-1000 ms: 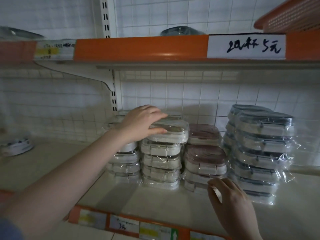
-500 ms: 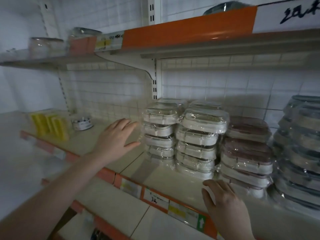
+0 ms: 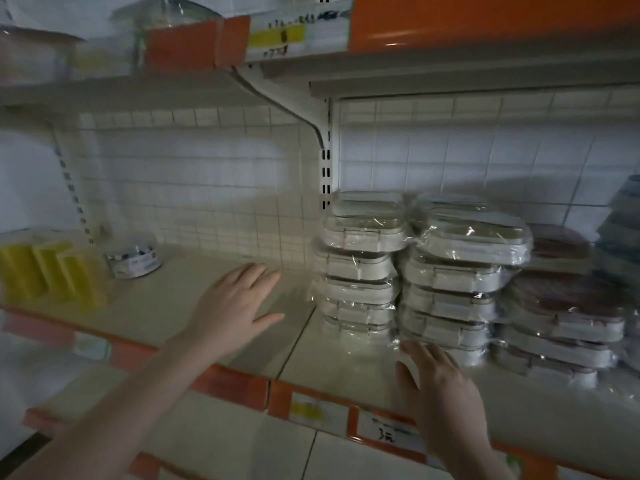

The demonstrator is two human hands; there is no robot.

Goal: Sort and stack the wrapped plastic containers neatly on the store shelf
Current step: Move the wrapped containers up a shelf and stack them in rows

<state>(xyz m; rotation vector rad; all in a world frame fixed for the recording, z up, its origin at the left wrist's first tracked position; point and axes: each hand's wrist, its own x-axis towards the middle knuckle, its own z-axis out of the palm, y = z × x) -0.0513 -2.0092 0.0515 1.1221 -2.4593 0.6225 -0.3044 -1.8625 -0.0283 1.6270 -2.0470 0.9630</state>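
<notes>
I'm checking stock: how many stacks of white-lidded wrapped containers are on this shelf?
2. The left white stack stands by the upright; the right white stack is beside it, next to the brown-lidded stack. More may sit hidden behind.

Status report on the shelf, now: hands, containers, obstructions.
Left hand open, holding nothing. Right hand open, fingertips at the base of the white container stack. Stacks upright on the shelf. Nothing blocking.
</notes>
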